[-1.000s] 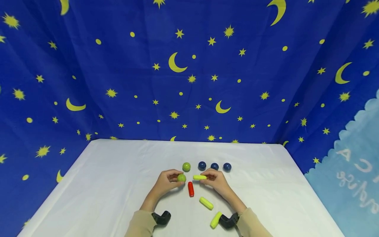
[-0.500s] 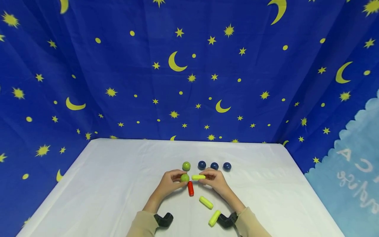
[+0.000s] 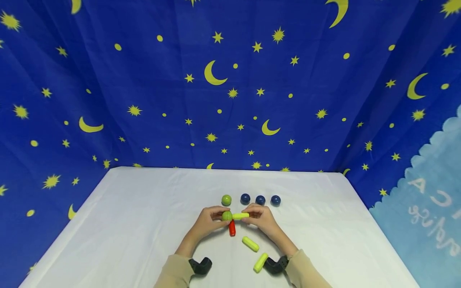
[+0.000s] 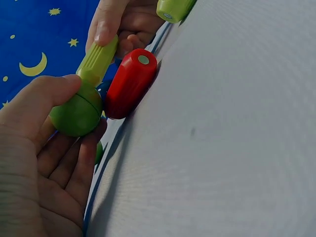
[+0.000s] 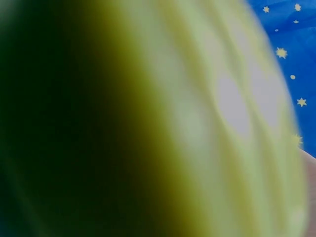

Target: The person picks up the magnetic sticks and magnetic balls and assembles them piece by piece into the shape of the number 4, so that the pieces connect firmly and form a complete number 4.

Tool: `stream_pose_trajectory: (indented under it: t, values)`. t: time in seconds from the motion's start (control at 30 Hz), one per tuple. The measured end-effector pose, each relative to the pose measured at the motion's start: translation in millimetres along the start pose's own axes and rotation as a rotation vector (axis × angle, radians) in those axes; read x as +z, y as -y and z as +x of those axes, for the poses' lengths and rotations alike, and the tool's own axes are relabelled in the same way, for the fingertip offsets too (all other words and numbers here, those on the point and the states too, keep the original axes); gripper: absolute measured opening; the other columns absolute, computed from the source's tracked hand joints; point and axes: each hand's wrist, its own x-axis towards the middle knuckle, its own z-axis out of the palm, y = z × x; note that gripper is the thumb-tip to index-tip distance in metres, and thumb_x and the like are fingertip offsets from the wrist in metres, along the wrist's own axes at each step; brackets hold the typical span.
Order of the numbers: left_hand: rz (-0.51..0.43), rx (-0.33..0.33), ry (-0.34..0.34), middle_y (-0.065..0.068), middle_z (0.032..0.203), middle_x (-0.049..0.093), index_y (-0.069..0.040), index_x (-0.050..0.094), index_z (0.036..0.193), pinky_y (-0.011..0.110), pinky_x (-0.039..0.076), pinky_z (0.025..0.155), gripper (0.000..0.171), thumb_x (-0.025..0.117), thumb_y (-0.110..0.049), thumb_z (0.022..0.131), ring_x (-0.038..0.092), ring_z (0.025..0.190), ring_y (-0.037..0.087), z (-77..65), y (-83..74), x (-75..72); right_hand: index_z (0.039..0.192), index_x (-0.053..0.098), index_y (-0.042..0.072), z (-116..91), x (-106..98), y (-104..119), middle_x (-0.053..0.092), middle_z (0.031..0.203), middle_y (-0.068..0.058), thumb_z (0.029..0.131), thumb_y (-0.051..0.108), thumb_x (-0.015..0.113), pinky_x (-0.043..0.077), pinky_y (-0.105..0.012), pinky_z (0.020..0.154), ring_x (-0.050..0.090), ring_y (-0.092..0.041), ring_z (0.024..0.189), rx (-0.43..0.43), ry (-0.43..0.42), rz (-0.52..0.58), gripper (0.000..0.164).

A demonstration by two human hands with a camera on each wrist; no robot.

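My left hand (image 3: pixel 210 220) pinches a green ball (image 4: pixel 76 114) between thumb and fingers. Opposite it, my right hand (image 3: pixel 264 218) pinches a yellow-green ribbed rod (image 3: pixel 240 216) by one end. The rod's other end meets the ball in the left wrist view; whether the two are joined I cannot tell. A red rod (image 3: pixel 232 229) with a pale disc on its end lies just below the ball, partly overlapped by it in the head view. A blurred yellow-green rod (image 5: pixel 212 123) fills most of the right wrist view and hides the right hand's work.
Behind the hands stand another green ball (image 3: pixel 226 200) and three dark blue balls (image 3: pixel 260 200). Two more yellow-green rods lie nearer, one rod (image 3: pixel 250 244) between the forearms and one rod (image 3: pixel 261 263) against the right wrist camera (image 3: pixel 276 265). A white cloth covers the table (image 3: pixel 144 208).
My left hand has carried the green ball rightward, while the right hand's rod has shifted slightly left. The gap between ball and rod has closed.
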Motion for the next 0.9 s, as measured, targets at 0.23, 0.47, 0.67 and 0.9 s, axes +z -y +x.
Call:
stream_pose_trajectory:
  t: [0.23, 0.47, 0.67, 0.9]
  values:
    - [-0.023, 0.014, 0.003, 0.026, 0.113, 0.064, 0.011, 0.061, 0.117, 0.019, 0.053, 0.081, 0.039, 0.072, -0.004, 0.082, 0.064, 0.089, 0.007, -5.8, -19.8, -4.1, 0.102, 0.064, -0.016, 2, 1, -7, 0.062, 0.095, -0.025, 0.079, -0.001, 0.072, 0.052, -0.018, 0.063, 0.056, -0.002, 0.072, -0.014, 0.019, 0.037, 0.029]
    - [-0.068, -0.043, -0.024, 0.028, 0.112, 0.064, 0.011, 0.061, 0.116, 0.015, 0.053, 0.072, 0.04, 0.072, -0.003, 0.081, 0.064, 0.079, 0.004, -3.7, -17.4, -4.2, 0.104, 0.064, -0.014, 4, -1, -27, 0.065, 0.095, -0.017, 0.08, 0.001, 0.072, 0.052, -0.018, 0.064, 0.059, -0.002, 0.072, -0.006, -0.028, 0.08, 0.029]
    - [-0.115, -0.044, -0.034, 0.03, 0.112, 0.063, 0.013, 0.06, 0.117, 0.015, 0.053, 0.071, 0.041, 0.071, -0.001, 0.081, 0.063, 0.079, 0.002, -3.8, -16.0, -4.9, 0.104, 0.062, -0.016, 1, -2, -13, 0.066, 0.093, -0.019, 0.084, -0.001, 0.068, 0.052, -0.02, 0.064, 0.06, -0.001, 0.074, -0.018, -0.142, 0.097, 0.025]
    - [-0.126, -0.045, -0.039, 0.031, 0.109, 0.064, 0.014, 0.06, 0.116, 0.014, 0.053, 0.07, 0.04, 0.071, 0.0, 0.081, 0.063, 0.077, 0.001, -4.0, -16.5, -4.7, 0.101, 0.063, -0.017, 0, -1, 1, 0.066, 0.087, -0.019, 0.082, -0.004, 0.068, 0.05, -0.017, 0.063, 0.06, -0.002, 0.074, -0.046, -0.34, 0.05, 0.023]
